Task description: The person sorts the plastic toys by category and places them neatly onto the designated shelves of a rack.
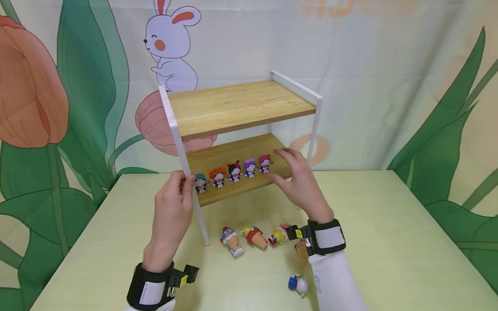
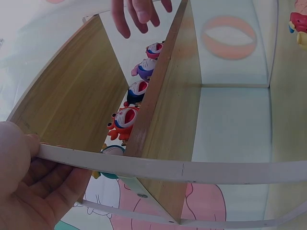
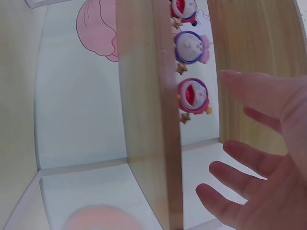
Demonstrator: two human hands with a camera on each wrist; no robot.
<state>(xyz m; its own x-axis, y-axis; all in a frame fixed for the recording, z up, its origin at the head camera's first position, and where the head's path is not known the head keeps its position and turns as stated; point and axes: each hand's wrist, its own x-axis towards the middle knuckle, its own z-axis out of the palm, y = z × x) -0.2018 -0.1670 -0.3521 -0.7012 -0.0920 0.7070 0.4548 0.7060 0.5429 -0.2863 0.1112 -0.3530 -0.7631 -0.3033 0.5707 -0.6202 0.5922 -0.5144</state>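
Head view: the left hand pinches the near-left white post of a wooden rack. The right hand, fingers and thumb spread, is just beside the red-capped figurine, rightmost of five lined up on the lower shelf. Cone-shaped toys lie on the surface, a white-and-blue toy nearest.
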